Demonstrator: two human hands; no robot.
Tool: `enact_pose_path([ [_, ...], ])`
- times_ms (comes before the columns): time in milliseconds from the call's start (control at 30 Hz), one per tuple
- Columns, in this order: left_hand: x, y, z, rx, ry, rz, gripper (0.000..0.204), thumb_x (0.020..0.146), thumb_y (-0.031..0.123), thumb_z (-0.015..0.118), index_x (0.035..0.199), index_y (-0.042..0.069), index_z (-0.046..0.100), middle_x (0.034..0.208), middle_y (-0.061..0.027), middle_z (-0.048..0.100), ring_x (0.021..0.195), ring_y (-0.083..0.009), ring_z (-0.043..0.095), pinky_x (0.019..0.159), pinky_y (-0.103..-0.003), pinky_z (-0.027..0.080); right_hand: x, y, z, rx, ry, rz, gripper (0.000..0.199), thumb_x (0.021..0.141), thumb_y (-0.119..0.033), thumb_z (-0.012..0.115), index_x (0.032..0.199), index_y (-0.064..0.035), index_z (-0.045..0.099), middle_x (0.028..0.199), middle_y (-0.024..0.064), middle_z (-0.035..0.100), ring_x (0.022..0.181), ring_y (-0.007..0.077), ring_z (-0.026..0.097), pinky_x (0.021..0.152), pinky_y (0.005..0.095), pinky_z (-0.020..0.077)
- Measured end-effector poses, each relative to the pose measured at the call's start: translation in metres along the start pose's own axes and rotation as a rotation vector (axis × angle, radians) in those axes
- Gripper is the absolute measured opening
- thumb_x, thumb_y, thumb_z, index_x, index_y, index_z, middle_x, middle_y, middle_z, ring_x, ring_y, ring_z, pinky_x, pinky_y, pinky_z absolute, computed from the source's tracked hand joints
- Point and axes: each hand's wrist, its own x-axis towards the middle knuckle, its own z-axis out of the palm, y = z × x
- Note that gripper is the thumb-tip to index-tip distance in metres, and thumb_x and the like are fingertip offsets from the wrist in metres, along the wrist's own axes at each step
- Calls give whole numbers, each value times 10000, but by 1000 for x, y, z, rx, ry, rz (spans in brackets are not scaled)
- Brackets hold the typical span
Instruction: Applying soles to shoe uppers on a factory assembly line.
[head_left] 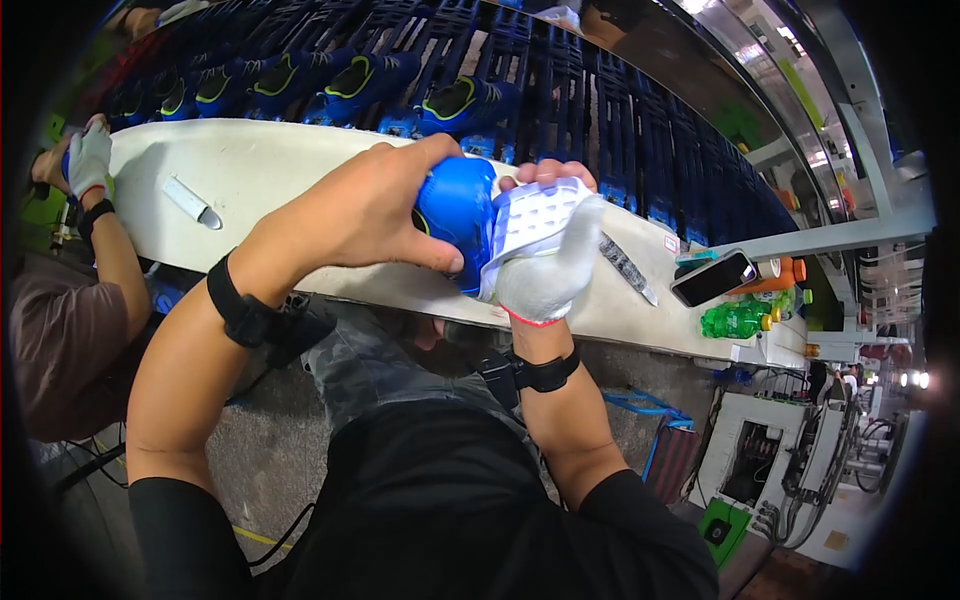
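Note:
I hold a blue sports shoe (455, 205) with a white studded sole (532, 215) over the edge of a white work ledge (260, 165). My left hand (365, 210), bare, wraps around the shoe's upper from the left. My right hand (545, 265), in a white knit glove, clasps the sole side from below and right. Both wrists carry black bands. The shoe's front and inside are hidden by my hands.
Blue shoes with yellow-green trim (350, 80) ride on a dark slatted conveyor (600, 110) behind the ledge. A white tool (190, 202) and a slim tool (628, 268) lie on the ledge; a phone (712, 278) and green bottle (735, 320) sit right. A co-worker's gloved hand (88, 158) rests at left.

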Motion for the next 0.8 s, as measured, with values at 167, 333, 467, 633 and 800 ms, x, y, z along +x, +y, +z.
enact_pose_path([
  [167,9,-14,-2,-6,43,-53,812,676,255,1030,1325,-34,635,1133,-253,761,1047,-364,757,969,-421,586,10,1,9,-186,-14,55,542,1123,-554,603,1403,-94,537,1254,96,587,1175,234,594,1068,414,508],
  [333,32,23,7,196,28,77,754,697,368,972,1219,-71,650,913,-299,755,901,-483,761,832,-501,615,10,-31,8,-753,-177,36,567,1143,-573,549,1448,-98,490,1364,77,523,1266,204,549,1124,399,468],
  [467,38,52,31,317,112,198,701,678,449,968,1076,-30,647,820,-259,746,811,-471,756,778,-516,612,2,-49,-7,-532,-100,88,567,1139,-577,545,1426,-93,484,1369,83,524,1312,231,552,1164,418,454],
  [633,32,71,57,348,142,351,582,732,376,938,1078,7,650,799,-197,751,770,-397,764,714,-468,607,-18,-78,-16,-363,-75,157,622,1150,-511,513,1530,-20,468,1370,131,625,1291,257,614,1167,409,459],
  [800,13,81,70,364,154,375,620,681,253,978,1132,44,607,927,-132,756,842,-336,769,686,-452,600,-32,-108,29,-748,82,347,620,1134,-366,531,1623,-4,412,1512,168,573,1344,263,601,1189,410,449],
])
